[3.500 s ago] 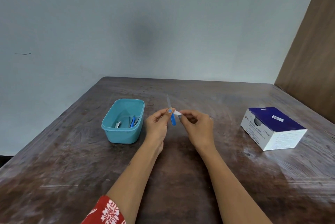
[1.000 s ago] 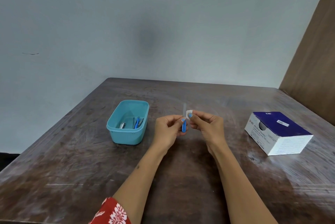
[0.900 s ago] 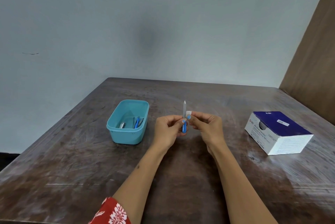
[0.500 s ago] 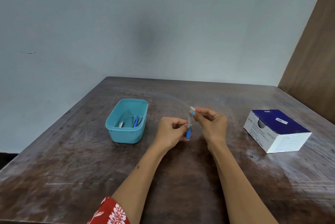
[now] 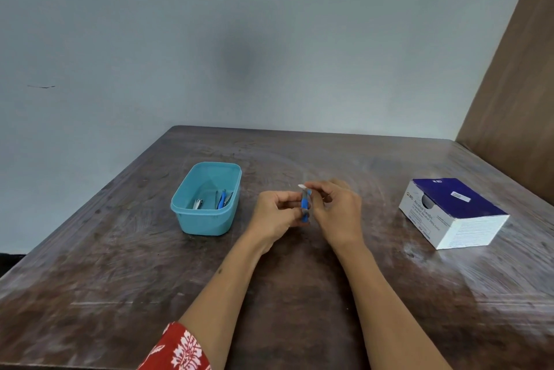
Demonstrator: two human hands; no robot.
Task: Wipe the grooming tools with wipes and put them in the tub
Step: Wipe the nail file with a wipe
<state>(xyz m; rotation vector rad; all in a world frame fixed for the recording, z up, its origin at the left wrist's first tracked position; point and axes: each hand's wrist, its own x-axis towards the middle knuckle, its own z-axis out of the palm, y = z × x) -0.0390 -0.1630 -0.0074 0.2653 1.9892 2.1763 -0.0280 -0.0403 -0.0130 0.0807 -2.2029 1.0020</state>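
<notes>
My left hand [image 5: 277, 212] pinches the blue handle of a slim nail file [image 5: 305, 208], held upright over the middle of the table. My right hand [image 5: 335, 208] grips a small white wipe [image 5: 302, 187] folded around the file's upper end, so the metal blade is mostly hidden. To the left stands a teal plastic tub [image 5: 207, 219]. Inside it lie a silver nail clipper [image 5: 197, 204] and blue-handled tools [image 5: 222, 200].
A blue and white box of alcohol swabs [image 5: 452, 214] sits at the right of the brown wooden table [image 5: 120, 264]. A pale wall lies behind the table and a brown wooden panel [image 5: 515, 85] rises at the far right.
My right hand with the wipe has slid up the file from near the handle to its tip, covering the blade. The left hand keeps hold of the handle.
</notes>
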